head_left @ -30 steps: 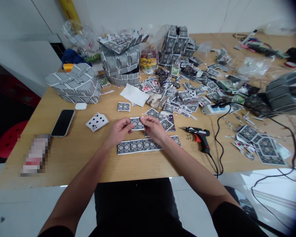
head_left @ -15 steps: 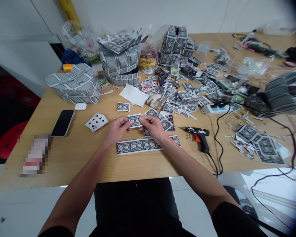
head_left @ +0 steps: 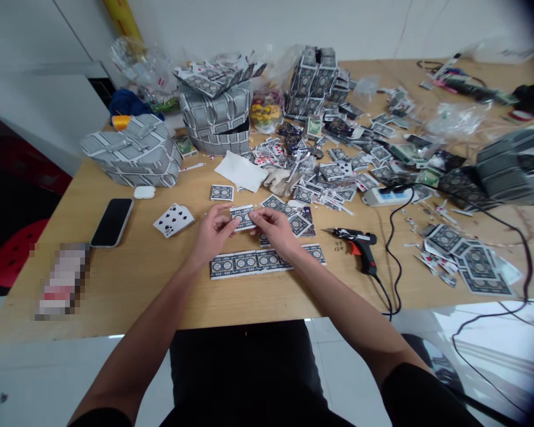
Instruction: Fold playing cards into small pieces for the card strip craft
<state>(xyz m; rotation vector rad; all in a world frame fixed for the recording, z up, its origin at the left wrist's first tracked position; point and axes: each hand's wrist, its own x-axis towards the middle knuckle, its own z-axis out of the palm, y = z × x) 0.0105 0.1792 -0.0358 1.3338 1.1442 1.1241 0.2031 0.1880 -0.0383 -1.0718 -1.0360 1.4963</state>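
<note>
Between my two hands is a playing card (head_left: 241, 217), its dark patterned back facing up. My left hand (head_left: 215, 231) grips its left end, thumb on top. My right hand (head_left: 273, 227) pinches the right end in the same way. Whether it is one card or several layers I cannot tell. Just below, a strip of joined cards (head_left: 245, 261) lies flat, partly hidden by my right forearm. Behind my hands is a single card (head_left: 221, 193). More cards (head_left: 300, 224) lie beside my right hand. To the left rests a small pile of cards (head_left: 173, 221), a spade face on top.
A glue gun (head_left: 358, 243) with a black cord lies at right, near a power strip (head_left: 388, 196). Card scraps (head_left: 333, 172) cover the back middle. Woven card baskets (head_left: 136, 151) stand at the back left. A phone (head_left: 113, 222) lies at left.
The hands and the card stay almost in place; the left thumb and fingers shift very slightly on the card. The whole view drifts a little to the left.
</note>
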